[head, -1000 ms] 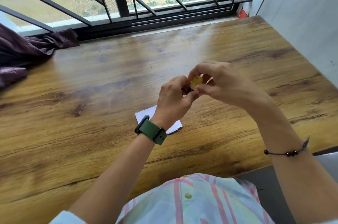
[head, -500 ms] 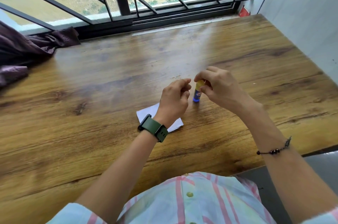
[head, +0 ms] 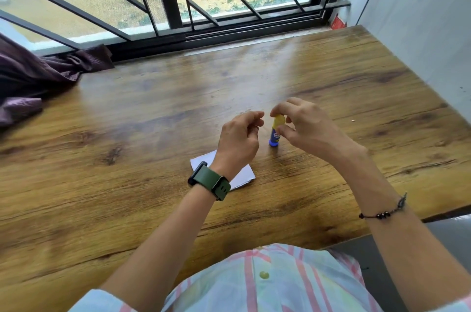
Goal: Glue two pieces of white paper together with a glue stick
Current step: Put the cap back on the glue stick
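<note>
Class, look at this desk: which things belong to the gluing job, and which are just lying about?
For the job:
- glue stick, upright on the table, right hand at its yellow cap
- white paper, partly under the left hand

Just lying about:
- purple cloth at the far left
- red object by the window

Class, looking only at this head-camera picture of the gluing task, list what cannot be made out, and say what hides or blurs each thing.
- White paper, head view: the left hand and watch cover most of it, so one sheet or two cannot be told.
- Glue stick: the right hand fingers cover part of its yellow top; the label is too small to read.
- Purple cloth: cut off by the left edge.
- Red object in the window corner: too small to identify.
</note>
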